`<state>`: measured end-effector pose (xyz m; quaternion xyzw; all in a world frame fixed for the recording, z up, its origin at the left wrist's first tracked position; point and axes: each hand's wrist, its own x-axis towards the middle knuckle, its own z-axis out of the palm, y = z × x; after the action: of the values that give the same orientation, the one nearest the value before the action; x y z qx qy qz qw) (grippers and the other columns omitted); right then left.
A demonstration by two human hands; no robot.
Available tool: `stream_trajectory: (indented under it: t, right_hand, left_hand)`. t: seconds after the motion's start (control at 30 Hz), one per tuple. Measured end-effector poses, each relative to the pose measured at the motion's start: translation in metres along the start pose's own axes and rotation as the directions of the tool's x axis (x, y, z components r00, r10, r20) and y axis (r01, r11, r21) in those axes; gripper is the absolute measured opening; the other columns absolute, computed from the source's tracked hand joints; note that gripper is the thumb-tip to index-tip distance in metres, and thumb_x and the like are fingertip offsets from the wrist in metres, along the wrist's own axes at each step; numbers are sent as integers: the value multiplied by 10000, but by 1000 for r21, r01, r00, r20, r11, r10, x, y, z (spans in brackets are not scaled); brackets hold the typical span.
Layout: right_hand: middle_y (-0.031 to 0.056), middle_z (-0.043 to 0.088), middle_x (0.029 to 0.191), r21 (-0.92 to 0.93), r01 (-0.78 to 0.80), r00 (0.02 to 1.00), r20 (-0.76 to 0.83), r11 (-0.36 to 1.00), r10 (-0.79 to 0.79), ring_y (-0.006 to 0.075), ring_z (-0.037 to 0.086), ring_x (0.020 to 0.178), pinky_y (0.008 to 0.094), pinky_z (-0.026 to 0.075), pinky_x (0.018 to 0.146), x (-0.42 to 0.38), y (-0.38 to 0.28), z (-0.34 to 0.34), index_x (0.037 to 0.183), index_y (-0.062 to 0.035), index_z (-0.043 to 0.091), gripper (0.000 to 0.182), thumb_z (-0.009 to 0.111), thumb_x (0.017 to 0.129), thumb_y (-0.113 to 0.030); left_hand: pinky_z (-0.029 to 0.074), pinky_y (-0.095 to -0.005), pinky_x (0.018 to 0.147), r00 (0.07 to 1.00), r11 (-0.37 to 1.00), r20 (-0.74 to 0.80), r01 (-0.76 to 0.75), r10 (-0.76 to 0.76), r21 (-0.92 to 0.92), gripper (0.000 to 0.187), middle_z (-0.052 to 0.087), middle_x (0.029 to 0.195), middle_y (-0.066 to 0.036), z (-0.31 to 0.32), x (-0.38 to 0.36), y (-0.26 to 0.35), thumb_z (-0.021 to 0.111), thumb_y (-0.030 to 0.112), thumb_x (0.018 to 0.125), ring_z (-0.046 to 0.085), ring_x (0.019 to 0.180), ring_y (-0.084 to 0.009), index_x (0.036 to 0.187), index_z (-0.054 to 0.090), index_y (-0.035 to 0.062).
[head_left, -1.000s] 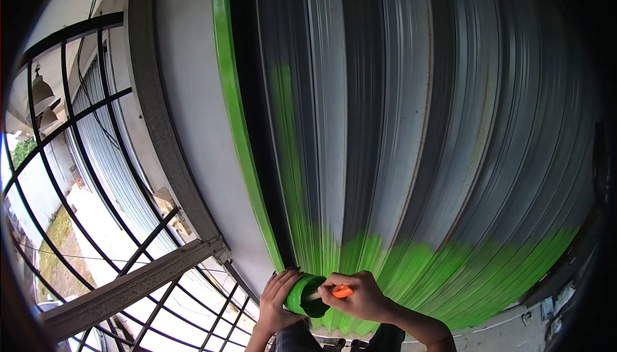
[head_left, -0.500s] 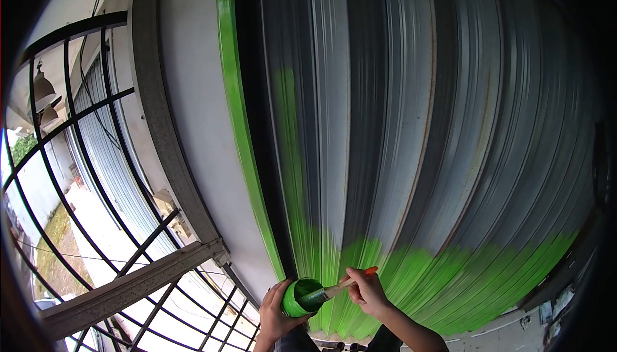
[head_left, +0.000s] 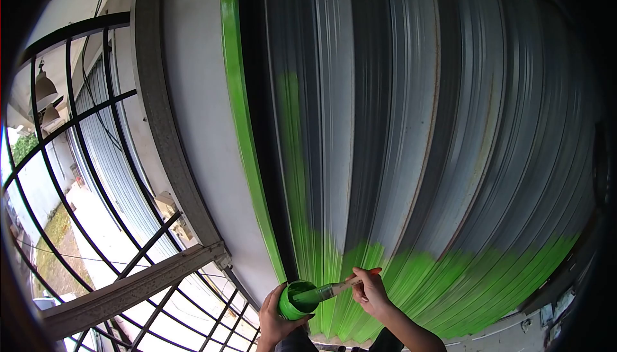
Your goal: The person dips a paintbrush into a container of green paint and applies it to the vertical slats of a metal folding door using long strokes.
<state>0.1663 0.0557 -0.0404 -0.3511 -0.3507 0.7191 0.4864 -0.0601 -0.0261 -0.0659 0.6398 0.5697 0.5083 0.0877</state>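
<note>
At the bottom centre of the frame, the left hand [head_left: 277, 318] wraps around a green paint can [head_left: 297, 299], tipped toward the right hand [head_left: 369, 293], whose fingers pinch the brush [head_left: 331, 290] dipping in, below the half-painted shutter [head_left: 411, 159].

One paint can [head_left: 295, 300], one brush [head_left: 334, 288], seemingly two hanging lamps [head_left: 44, 92].

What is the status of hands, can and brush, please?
Left hand grips green paint can. Right hand holds brush, bristles in can. Nothing between them and shutter.
</note>
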Motion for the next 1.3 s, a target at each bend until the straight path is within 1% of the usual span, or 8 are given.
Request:
stream_trajectory:
  t: [0.5,0.7,0.77,0.93,1.07,1.1,1.2,1.3]
  right_hand:
    - [18,451,474,142,117,992,-55,983,-111,93,337,334,246,260,347,17,6,11,827,-2,611,258,558,920,-236]
    - [76,610,601,243,325,936,-223,914,-273,137,566,453,244,443,433,61,-2,32,931,5,647,262,567,903,-243]
    - [90,628,623,106,473,872,-194,875,-449,153,604,499,262,487,474,83,-8,45,976,20,643,271,543,929,-228]
    - [126,678,729,-258,824,533,49,505,-845,150,667,617,259,548,552,123,-20,77,992,56,650,183,555,944,-92]
    - [101,679,714,-428,896,240,240,119,-941,148,683,651,245,560,612,151,-18,87,1008,40,656,138,581,912,-24]
    - [83,682,729,-452,890,187,235,63,-954,123,658,597,233,502,527,155,-9,85,961,6,670,163,663,798,14]
    - [63,662,697,-547,830,157,424,-114,-892,147,653,566,253,497,498,145,27,63,926,-40,673,150,681,776,-28]
    - [47,655,684,-613,783,251,470,-108,-846,161,645,545,268,497,485,138,71,34,893,-67,669,127,688,768,-54]
  left_hand:
    - [522,-373,892,989,984,-58,126,-134,-125,888,652,1108,-152,5,5,-7,913,305,527,655,1014,-265,1255,504,4]
    - [517,-364,905,973,951,-28,217,-228,-219,898,655,1106,-147,2,7,-15,919,308,525,655,1015,-244,1256,498,-1]
    - [515,-362,910,977,957,-39,197,-210,-213,900,657,1099,-145,4,5,-16,918,305,528,655,1013,-238,1258,493,-8]
    - [510,-353,917,970,929,-14,229,-244,-289,884,656,1093,-137,2,-1,-19,914,278,534,649,1016,-220,1249,492,-26]
    - [503,-342,919,964,918,5,256,-267,-303,854,650,1096,-126,0,-9,-21,916,230,527,639,1017,-203,1229,508,-36]
    - [503,-340,920,964,921,8,258,-267,-291,856,649,1097,-125,0,-10,-21,917,228,525,638,1019,-202,1229,508,-36]
    - [501,-338,921,955,887,-1,275,-297,-371,853,650,1089,-122,-2,-13,-14,922,227,518,639,1015,-199,1218,513,-39]
    - [505,-338,916,953,897,-1,286,-304,-337,849,651,1083,-123,-5,-16,-13,923,228,518,640,1010,-199,1213,515,-40]
